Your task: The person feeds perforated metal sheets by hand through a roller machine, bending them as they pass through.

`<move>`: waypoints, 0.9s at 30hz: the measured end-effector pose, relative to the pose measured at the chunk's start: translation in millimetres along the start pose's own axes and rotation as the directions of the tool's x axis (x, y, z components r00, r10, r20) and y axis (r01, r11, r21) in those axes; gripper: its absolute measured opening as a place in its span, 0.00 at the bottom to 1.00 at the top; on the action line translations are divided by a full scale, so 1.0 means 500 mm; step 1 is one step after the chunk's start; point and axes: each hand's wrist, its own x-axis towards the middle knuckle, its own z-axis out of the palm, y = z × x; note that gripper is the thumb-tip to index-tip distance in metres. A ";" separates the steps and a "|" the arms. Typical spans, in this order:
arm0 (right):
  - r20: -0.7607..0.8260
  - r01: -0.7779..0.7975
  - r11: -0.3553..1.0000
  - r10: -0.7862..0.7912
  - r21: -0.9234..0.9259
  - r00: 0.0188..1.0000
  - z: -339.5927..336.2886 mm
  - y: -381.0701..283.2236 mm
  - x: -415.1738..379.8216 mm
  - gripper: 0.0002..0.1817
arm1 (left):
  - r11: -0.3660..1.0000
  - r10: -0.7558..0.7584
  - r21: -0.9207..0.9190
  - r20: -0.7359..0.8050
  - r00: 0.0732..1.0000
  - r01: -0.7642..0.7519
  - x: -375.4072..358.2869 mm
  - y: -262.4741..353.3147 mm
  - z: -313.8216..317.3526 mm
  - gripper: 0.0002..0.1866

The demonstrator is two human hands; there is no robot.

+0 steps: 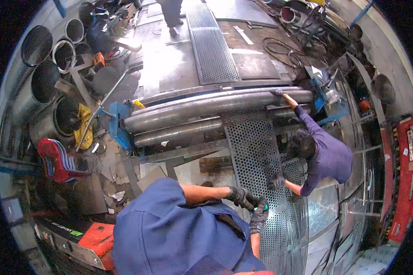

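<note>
My left hand [241,197], in a dark glove, reaches in from the left with its fingers curled beside my right hand. My right hand [259,216], also gloved, is closed around a small green thing [265,207], mostly hidden by the fingers; I cannot tell what it is. Both hands are close together over the left edge of a long perforated metal sheet [254,146]. The sheet runs up to the large steel rollers [183,111] of a rolling machine.
A co-worker in a purple top [330,153] bends over the sheet's right side, one gloved hand on the upper roller, the other at the sheet. Another perforated sheet [211,43] lies beyond the rollers. Red chairs [55,160] and metal pipes [46,82] stand left.
</note>
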 end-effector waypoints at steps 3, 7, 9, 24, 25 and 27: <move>-0.002 -0.142 0.987 0.143 0.079 0.990 0.029 -0.028 0.009 0.25 | 0.965 0.245 0.097 0.021 0.969 -0.245 0.016 -0.023 0.005 0.19; 0.016 -0.103 0.971 0.102 0.218 0.995 0.023 -0.011 -0.015 0.21 | 0.793 0.496 0.383 0.046 0.867 -0.474 0.026 -0.033 0.014 0.18; -0.010 0.077 0.991 -0.077 0.111 0.997 0.017 0.028 -0.013 0.19 | 0.978 0.210 0.005 -0.018 0.977 -0.210 -0.005 -0.016 0.029 0.17; -0.006 -0.309 0.950 0.310 0.045 0.951 -0.144 0.168 -0.043 0.15 | 0.933 0.051 0.333 0.246 0.968 -0.134 0.147 -0.107 0.088 0.12; -0.064 -0.318 0.946 0.321 0.056 0.945 -0.156 0.174 -0.055 0.15 | 0.905 0.075 0.384 0.283 0.956 -0.184 0.167 -0.118 0.099 0.12; -0.046 -0.297 0.954 0.296 -0.027 0.954 -0.201 0.176 -0.063 0.17 | 0.912 0.025 0.390 0.265 0.964 -0.131 0.202 -0.131 0.128 0.11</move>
